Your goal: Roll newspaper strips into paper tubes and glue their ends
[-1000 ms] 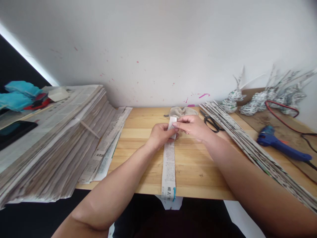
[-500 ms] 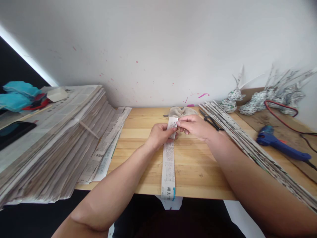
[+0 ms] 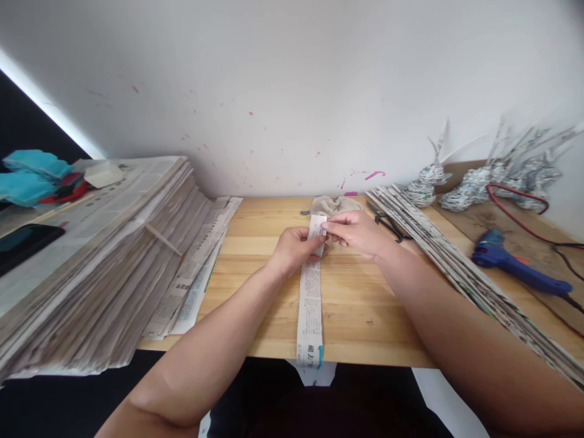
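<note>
A long narrow newspaper strip (image 3: pixel 311 304) runs down the middle of the wooden table (image 3: pixel 365 304), its near end hanging over the front edge. My left hand (image 3: pixel 295 248) pinches the strip near its far end, thumb on top and fingers underneath. At the right edge of that far end, my right hand (image 3: pixel 350 231) grips the paper between thumb and fingers. Just beyond both hands lies a crumpled beige cloth (image 3: pixel 336 205). Black-handled scissors (image 3: pixel 387 222) rest to the right of my right hand.
Stacked newspapers (image 3: pixel 132 267) fill the left side, with a phone (image 3: pixel 31 240) on top. Rolled paper sticks (image 3: pixel 456 274) lie diagonally on the right. Beyond them are a blue glue gun (image 3: pixel 520 267) on cardboard (image 3: pixel 554 243) and woven paper figures (image 3: pixel 422 185). A wall stands behind.
My right hand has shifted slightly left over the strip's far end. My left hand stays in nearly the same place, still pinching the strip.
</note>
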`<state>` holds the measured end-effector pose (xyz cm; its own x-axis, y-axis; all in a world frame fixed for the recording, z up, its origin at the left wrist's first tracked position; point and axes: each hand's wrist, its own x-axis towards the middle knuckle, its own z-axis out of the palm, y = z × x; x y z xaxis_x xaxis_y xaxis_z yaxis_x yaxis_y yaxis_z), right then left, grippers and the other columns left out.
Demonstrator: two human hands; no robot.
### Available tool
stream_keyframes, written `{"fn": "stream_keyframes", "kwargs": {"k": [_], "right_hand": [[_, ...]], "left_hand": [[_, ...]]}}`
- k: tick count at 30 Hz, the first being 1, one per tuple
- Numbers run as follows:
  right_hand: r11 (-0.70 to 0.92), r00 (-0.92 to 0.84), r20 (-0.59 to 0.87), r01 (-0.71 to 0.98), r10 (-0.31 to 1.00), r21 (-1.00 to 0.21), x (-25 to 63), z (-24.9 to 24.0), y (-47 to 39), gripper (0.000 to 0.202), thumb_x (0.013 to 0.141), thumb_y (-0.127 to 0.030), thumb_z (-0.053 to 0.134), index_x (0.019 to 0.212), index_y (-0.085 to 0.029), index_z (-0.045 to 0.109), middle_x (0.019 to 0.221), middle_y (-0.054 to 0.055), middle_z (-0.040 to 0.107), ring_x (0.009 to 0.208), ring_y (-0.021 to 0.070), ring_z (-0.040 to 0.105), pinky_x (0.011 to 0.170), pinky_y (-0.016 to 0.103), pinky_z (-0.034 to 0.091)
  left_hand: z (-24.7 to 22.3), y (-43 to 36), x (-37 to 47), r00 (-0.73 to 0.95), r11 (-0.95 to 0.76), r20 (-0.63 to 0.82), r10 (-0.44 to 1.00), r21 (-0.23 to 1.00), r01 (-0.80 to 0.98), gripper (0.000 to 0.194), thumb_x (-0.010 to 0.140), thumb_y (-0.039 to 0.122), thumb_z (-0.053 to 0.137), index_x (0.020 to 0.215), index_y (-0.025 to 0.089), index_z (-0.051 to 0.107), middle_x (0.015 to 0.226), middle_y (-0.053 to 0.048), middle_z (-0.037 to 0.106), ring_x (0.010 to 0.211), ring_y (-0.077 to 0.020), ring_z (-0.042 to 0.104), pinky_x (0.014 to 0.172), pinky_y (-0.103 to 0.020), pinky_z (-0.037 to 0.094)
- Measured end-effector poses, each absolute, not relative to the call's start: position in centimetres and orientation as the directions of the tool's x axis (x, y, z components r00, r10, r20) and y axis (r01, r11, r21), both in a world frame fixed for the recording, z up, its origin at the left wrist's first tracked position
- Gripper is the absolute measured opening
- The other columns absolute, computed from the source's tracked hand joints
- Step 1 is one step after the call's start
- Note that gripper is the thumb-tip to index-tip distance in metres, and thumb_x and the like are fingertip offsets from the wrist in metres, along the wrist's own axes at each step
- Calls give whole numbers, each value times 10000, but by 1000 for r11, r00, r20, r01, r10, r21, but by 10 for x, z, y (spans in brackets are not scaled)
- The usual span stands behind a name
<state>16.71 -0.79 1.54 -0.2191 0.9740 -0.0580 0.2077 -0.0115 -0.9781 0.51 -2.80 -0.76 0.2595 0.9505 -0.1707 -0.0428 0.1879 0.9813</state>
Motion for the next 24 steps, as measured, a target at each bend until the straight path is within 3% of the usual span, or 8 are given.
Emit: {"fn": "stream_keyframes", "kwargs": {"k": [16, 24], "right_hand": [[-12, -116, -34, 186, 993, -983, 163, 3, -4, 317, 641, -428, 793, 711, -150, 660, 518, -28, 522, 441, 60, 378, 392, 211, 250], [11, -135, -5, 119, 991, -993, 159, 5, -7, 318, 638, -424, 792, 649, -164, 609, 518, -37, 518, 470, 75, 450, 428, 215, 327]], "left_hand": [[-5, -30, 4, 303, 208, -180, 936, 976, -61, 341, 673, 399, 770, 863, 124, 703, 811, -100, 710, 766, -180, 674, 675, -300, 540], [-2, -31, 5, 308, 232, -201, 930, 971, -65, 275, 685, 323, 755, 858, 115, 706, 816, -100, 715, 793, -190, 684, 726, -327, 546]]}}
